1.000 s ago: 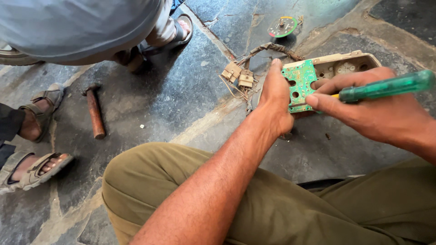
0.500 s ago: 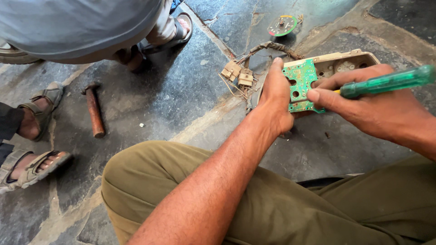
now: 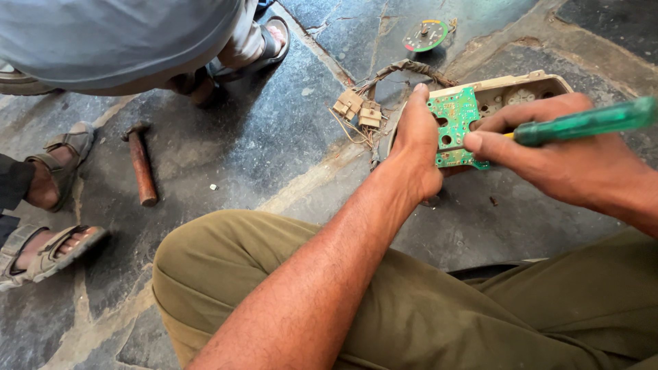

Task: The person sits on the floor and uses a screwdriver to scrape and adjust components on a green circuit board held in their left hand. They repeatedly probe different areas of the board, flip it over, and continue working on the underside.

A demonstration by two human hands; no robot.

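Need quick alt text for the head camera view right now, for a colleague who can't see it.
Left hand steadies a beige housing with a green circuit board; right hand holds a green-handled screwdriver to the board. A hammer lies on the stone floor.

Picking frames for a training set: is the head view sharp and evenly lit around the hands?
Head view: left hand and green circuit board sharp in soft daylight; right hand sharp, green screwdriver handle slightly soft at its far end; no glare; upper left floor near the hammer shaded.
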